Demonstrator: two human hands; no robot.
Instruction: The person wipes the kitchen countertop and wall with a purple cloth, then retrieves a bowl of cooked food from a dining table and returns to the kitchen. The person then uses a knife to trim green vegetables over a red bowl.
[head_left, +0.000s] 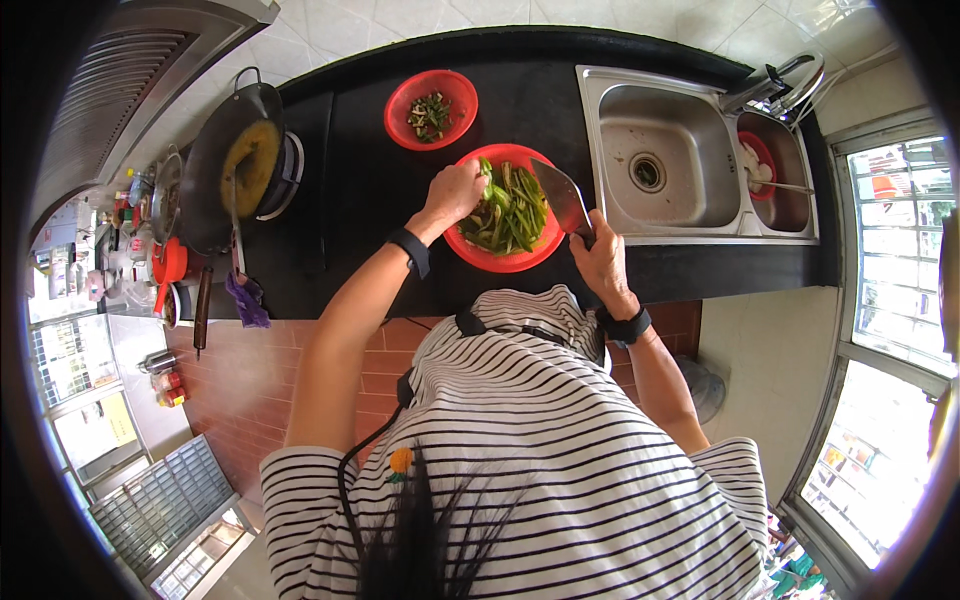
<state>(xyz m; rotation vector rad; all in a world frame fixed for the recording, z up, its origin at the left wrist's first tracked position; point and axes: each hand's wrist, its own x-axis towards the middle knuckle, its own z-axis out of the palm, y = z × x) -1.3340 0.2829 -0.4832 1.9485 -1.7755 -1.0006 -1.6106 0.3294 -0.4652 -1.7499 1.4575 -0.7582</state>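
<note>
A red plastic basket (551, 251) on the black countertop holds sliced green peppers (514, 217). Above its left side, my left hand (456, 191) pinches a piece of green pepper (487, 174) between the fingers. My right hand (602, 259) grips the handle of a kitchen cleaver (561, 196), whose broad blade reaches over the basket's right rim, close to the slices. Part of the basket's left rim is hidden behind my left hand. Farther back stands a smaller red bowl (466, 94) with chopped greens and pale bits (430, 118) in it.
A wok (202, 165) with yellowish liquid and a ladle (238, 225) sits on the stove at left. A purple cloth (247, 301) hangs over the counter's front edge. At right is a steel double sink (667, 157) with a faucet (772, 86); its small basin holds a red bowl (763, 150).
</note>
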